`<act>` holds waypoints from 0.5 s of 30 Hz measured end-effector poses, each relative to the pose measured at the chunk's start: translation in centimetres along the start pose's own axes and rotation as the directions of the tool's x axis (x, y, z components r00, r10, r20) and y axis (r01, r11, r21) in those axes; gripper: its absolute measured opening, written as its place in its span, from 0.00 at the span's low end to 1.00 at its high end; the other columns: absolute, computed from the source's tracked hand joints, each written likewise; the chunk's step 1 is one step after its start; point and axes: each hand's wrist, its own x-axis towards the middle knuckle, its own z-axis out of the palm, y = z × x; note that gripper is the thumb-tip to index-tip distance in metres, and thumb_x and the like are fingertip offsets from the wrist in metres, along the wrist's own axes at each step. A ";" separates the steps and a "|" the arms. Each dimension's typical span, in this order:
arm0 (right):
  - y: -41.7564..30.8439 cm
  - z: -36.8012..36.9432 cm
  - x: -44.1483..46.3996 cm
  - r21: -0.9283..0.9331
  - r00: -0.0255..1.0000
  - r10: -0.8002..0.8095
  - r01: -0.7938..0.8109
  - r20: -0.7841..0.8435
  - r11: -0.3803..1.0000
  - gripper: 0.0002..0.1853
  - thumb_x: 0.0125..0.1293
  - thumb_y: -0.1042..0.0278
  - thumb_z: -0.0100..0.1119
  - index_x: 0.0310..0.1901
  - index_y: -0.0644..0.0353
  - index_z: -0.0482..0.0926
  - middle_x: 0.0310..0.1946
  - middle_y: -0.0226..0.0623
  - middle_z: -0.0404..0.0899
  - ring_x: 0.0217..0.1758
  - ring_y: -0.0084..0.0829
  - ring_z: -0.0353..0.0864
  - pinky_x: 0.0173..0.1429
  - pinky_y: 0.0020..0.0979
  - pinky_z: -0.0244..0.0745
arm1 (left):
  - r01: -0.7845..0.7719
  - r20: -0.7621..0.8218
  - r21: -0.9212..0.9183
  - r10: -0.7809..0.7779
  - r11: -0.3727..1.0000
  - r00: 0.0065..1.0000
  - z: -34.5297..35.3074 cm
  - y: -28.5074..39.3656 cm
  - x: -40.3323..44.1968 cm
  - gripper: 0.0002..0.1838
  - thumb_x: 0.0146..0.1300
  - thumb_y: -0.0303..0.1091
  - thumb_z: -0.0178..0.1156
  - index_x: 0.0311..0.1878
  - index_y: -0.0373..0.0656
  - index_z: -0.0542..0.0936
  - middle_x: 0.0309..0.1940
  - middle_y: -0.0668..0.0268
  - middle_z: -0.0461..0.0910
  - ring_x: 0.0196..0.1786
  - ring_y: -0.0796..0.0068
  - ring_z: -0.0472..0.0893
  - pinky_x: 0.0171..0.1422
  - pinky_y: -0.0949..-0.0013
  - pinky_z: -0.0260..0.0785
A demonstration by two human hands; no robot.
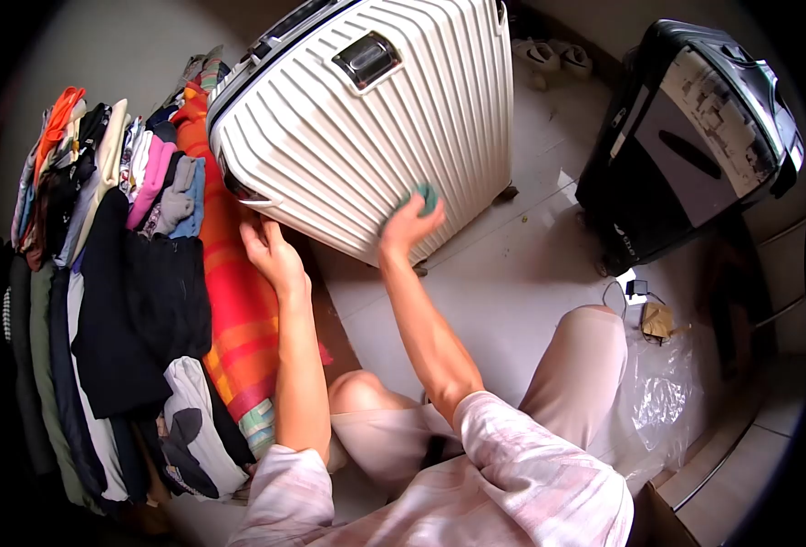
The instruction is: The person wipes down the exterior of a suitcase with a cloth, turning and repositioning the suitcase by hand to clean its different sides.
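Note:
A white ribbed hard-shell suitcase (330, 137) stands tilted in front of me, with a dark handle set into its side. My right hand (412, 221) presses a small green pad (427, 197) against the lower ribs; whether it is cloth or sponge I cannot tell. At the suitcase's lower left corner is my left hand (273, 257), its fingers stretched upward and touching or very near the edge. A red and orange checked cloth (239, 301) lies just left of that hand.
Stacks of folded clothes (139, 273) line the left side. At the right stands a black and grey suitcase (658, 146) on wheels. Shoes (553, 56) sit at the back wall. Clear plastic wrap (663, 392) and a charger (637, 288) with a cable lie beside my knee.

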 end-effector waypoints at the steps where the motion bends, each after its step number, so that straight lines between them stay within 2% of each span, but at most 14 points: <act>1: -4.3 1.3 -0.7 0.130 0.995 -0.103 0.103 -0.008 0.986 0.21 0.64 0.64 0.56 0.54 0.67 0.76 0.51 0.51 0.72 0.58 0.52 0.69 0.68 0.46 0.62 | 0.036 0.029 0.042 -0.037 0.998 0.999 -0.9 -0.3 0.4 0.13 0.75 0.31 0.55 0.59 0.39 0.74 0.53 0.69 0.78 0.50 0.80 0.76 0.52 0.75 0.67; 2: -8.5 1.4 -0.8 0.247 0.936 -0.331 0.294 0.122 0.923 0.19 0.62 0.64 0.57 0.52 0.65 0.76 0.49 0.49 0.72 0.56 0.50 0.69 0.67 0.45 0.62 | 0.038 0.028 0.055 -0.040 0.998 0.999 -1.4 -0.4 0.4 0.13 0.75 0.31 0.55 0.59 0.39 0.74 0.53 0.69 0.78 0.50 0.80 0.76 0.52 0.75 0.67; 3: -11.7 1.6 -0.6 0.388 0.805 -0.553 0.449 0.216 0.805 0.17 0.61 0.64 0.59 0.49 0.63 0.77 0.47 0.47 0.72 0.55 0.47 0.69 0.65 0.44 0.62 | 0.047 0.017 0.027 -0.047 0.999 0.999 -1.4 -0.6 0.5 0.13 0.75 0.31 0.55 0.59 0.40 0.74 0.53 0.69 0.78 0.49 0.80 0.76 0.52 0.75 0.67; 5: -14.1 2.4 -0.7 0.318 0.647 -0.733 0.663 0.210 0.677 0.17 0.56 0.65 0.62 0.47 0.60 0.76 0.47 0.45 0.71 0.55 0.43 0.68 0.63 0.43 0.63 | 0.053 0.001 -0.010 -0.053 0.999 0.999 -0.9 -0.6 0.5 0.13 0.75 0.31 0.55 0.60 0.40 0.74 0.53 0.69 0.78 0.49 0.80 0.76 0.52 0.75 0.66; 6: -11.9 2.9 -0.3 0.310 0.612 -0.767 0.703 0.195 0.640 0.18 0.53 0.66 0.64 0.47 0.59 0.77 0.47 0.44 0.71 0.54 0.43 0.68 0.62 0.43 0.63 | 0.053 -0.014 -0.027 -0.053 0.998 0.998 -0.6 -0.1 0.3 0.14 0.75 0.31 0.55 0.60 0.40 0.74 0.52 0.70 0.78 0.49 0.80 0.75 0.52 0.74 0.66; 7: -10.0 2.4 0.1 0.315 0.626 -0.761 0.697 0.169 0.644 0.19 0.54 0.67 0.62 0.48 0.59 0.76 0.47 0.45 0.70 0.55 0.44 0.68 0.62 0.45 0.64 | 0.051 -0.026 -0.046 -0.052 0.998 0.998 -0.3 0.2 0.2 0.14 0.75 0.30 0.55 0.60 0.40 0.73 0.52 0.71 0.78 0.50 0.81 0.75 0.52 0.74 0.66; 9: -3.2 1.0 1.7 0.225 0.748 -0.643 0.606 0.167 0.763 0.19 0.55 0.66 0.61 0.49 0.60 0.75 0.47 0.46 0.70 0.55 0.46 0.69 0.63 0.46 0.64 | 0.037 0.000 -0.046 -0.037 0.998 0.999 -0.6 -0.1 0.6 0.14 0.75 0.31 0.55 0.60 0.40 0.73 0.55 0.70 0.78 0.52 0.80 0.75 0.53 0.73 0.66; 11: 4.1 -0.6 3.3 0.035 0.883 -0.441 0.441 0.159 0.897 0.18 0.59 0.62 0.58 0.49 0.61 0.74 0.50 0.46 0.71 0.55 0.44 0.70 0.62 0.47 0.65 | 0.095 0.011 -0.039 -0.094 0.995 0.995 -0.7 0.0 0.5 0.16 0.76 0.30 0.54 0.62 0.33 0.72 0.58 0.61 0.77 0.59 0.72 0.74 0.66 0.68 0.63; 12: 4.2 -1.0 4.2 0.030 0.883 -0.442 0.444 0.158 0.896 0.18 0.59 0.62 0.58 0.49 0.61 0.74 0.50 0.46 0.71 0.55 0.44 0.70 0.62 0.47 0.65 | 0.079 -0.015 -0.080 -0.080 0.994 0.997 -0.3 0.0 0.4 0.15 0.76 0.31 0.54 0.60 0.34 0.72 0.56 0.63 0.77 0.58 0.73 0.74 0.65 0.69 0.64; 13: 4.0 -1.0 5.1 0.274 0.994 0.108 -0.112 0.030 0.955 0.18 0.61 0.61 0.57 0.50 0.61 0.75 0.54 0.48 0.71 0.58 0.45 0.69 0.64 0.51 0.63 | 0.085 -0.012 -0.080 -0.086 0.993 0.996 -0.2 0.0 0.2 0.15 0.76 0.31 0.54 0.60 0.34 0.72 0.56 0.63 0.77 0.58 0.73 0.74 0.65 0.69 0.64; 14: 3.7 0.0 6.3 0.530 0.771 0.635 -0.563 0.060 0.634 0.18 0.63 0.59 0.55 0.50 0.61 0.75 0.57 0.50 0.71 0.62 0.47 0.68 0.66 0.55 0.62 | 0.095 -0.033 -0.098 -0.098 0.991 0.995 -0.1 0.0 0.3 0.15 0.76 0.31 0.55 0.61 0.35 0.72 0.56 0.63 0.77 0.58 0.73 0.74 0.65 0.69 0.63; 15: 3.7 0.1 6.6 0.532 0.772 0.633 -0.560 0.058 0.635 0.18 0.63 0.59 0.55 0.50 0.61 0.75 0.57 0.50 0.71 0.62 0.47 0.68 0.66 0.55 0.62 | 0.102 -0.055 -0.116 -0.109 0.988 0.993 -0.2 0.0 0.6 0.16 0.75 0.31 0.56 0.61 0.36 0.72 0.57 0.62 0.77 0.59 0.74 0.74 0.65 0.70 0.63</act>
